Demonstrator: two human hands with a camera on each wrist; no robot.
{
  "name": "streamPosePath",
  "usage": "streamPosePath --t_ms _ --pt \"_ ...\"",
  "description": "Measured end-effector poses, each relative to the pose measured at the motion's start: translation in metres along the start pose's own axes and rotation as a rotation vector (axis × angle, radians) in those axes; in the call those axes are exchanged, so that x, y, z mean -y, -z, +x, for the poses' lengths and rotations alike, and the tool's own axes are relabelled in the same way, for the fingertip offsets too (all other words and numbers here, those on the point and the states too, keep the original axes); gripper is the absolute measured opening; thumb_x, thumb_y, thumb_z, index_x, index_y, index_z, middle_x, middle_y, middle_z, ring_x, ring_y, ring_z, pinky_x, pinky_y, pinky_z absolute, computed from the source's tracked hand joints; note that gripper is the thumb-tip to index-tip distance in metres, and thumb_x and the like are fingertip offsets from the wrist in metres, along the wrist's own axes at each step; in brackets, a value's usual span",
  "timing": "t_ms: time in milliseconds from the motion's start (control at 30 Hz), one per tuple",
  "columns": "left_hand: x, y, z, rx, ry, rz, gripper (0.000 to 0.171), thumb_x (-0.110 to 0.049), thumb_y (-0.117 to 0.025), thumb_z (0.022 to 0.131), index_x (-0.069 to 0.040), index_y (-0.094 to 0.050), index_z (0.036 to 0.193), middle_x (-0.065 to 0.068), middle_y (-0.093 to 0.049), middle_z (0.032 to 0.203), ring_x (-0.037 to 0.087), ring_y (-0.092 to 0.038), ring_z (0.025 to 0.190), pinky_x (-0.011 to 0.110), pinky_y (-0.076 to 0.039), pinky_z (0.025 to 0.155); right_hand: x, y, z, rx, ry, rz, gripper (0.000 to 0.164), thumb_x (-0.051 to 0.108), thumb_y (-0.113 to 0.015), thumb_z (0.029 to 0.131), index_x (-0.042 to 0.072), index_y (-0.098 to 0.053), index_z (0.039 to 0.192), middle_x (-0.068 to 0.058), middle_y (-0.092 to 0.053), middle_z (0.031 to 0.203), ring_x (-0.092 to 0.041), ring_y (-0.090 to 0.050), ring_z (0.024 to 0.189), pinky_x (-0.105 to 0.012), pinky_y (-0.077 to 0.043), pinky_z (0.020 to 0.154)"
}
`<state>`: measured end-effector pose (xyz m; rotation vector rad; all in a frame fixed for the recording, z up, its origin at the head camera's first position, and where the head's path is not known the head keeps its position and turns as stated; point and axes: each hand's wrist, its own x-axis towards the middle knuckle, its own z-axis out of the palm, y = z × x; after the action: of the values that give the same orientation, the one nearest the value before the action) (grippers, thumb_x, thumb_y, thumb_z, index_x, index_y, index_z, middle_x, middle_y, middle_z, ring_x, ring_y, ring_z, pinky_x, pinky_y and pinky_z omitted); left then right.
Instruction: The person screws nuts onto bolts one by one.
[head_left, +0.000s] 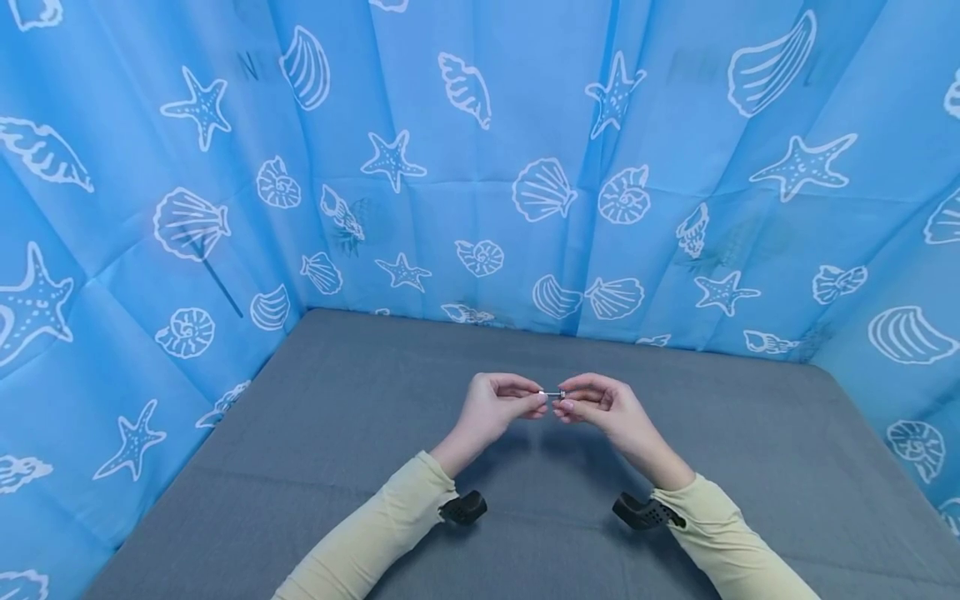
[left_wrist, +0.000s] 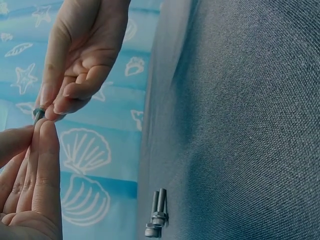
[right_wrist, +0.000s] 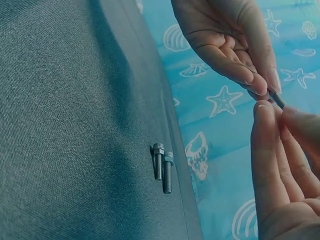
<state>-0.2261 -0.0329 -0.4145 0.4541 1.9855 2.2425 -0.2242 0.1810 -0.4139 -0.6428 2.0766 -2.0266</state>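
A small metal bolt (head_left: 553, 394) spans the gap between the two hands, held above the table and lying roughly level. My left hand (head_left: 491, 408) pinches one end between thumb and fingertips. At the other end, my right hand (head_left: 606, 407) pinches it the same way, with a wider hex-like part (left_wrist: 38, 112) right at its fingertips in the left wrist view. Threads show along the bolt's shank (right_wrist: 279, 100) in the right wrist view; fingertips cover both ends. Two more bolts with nuts (right_wrist: 167, 172) lie side by side on the table, seen in both wrist views.
A grey cloth-covered table (head_left: 300, 467) stretches beneath both hands. Blue curtains (head_left: 450, 217) printed with white shells and starfish hang along its back and sides. Black wrist mounts (head_left: 465, 507) stick out from the pale yellow sleeves (head_left: 375, 533).
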Motion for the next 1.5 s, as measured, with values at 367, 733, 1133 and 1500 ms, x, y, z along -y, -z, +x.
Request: streamPosePath --t_ms 367,733,1133,1500 --pt "-0.001 -0.002 -0.001 0.001 0.037 -0.009 0.017 -0.001 -0.070 0.086 0.011 -0.068 0.098 0.019 -0.071 0.086 0.028 -0.071 0.078 0.037 -0.059 0.071 0.000 -0.003 0.001 -0.054 -0.060 -0.083 0.031 0.016 -0.061 0.095 -0.012 -0.060 0.109 -0.023 -0.067 0.090 -0.022 -0.069 0.078 -0.041 -0.059 0.071" --pt "0.001 0.001 0.001 0.007 0.040 -0.016 0.018 0.001 -0.070 0.085 0.012 -0.067 0.099 0.020 -0.070 0.088 0.027 -0.071 0.078 0.038 -0.059 0.072 0.001 -0.001 -0.001 -0.040 -0.001 -0.042 0.028 0.009 -0.062 0.094 -0.014 -0.059 0.110 -0.027 -0.067 0.098 -0.026 -0.070 0.086 -0.052 -0.054 0.080" --pt "-0.024 -0.005 -0.011 0.020 0.021 0.001 0.016 0.004 -0.067 0.086 0.015 -0.066 0.099 0.026 -0.069 0.091 0.036 -0.069 0.083 0.038 -0.058 0.073 0.002 0.000 -0.001 -0.030 -0.002 -0.057 0.031 0.007 -0.063 0.093 -0.012 -0.056 0.117 -0.024 -0.066 0.106 -0.027 -0.068 0.094 -0.048 -0.054 0.084" --pt "-0.028 -0.008 -0.013 0.012 0.015 0.039 0.017 0.004 -0.068 0.086 0.016 -0.065 0.098 0.028 -0.068 0.090 0.036 -0.069 0.081 0.040 -0.058 0.073 0.002 -0.001 -0.003 -0.036 -0.048 -0.133 0.030 0.015 -0.063 0.094 -0.004 -0.059 0.116 -0.023 -0.067 0.102 -0.025 -0.069 0.090 -0.045 -0.056 0.079"
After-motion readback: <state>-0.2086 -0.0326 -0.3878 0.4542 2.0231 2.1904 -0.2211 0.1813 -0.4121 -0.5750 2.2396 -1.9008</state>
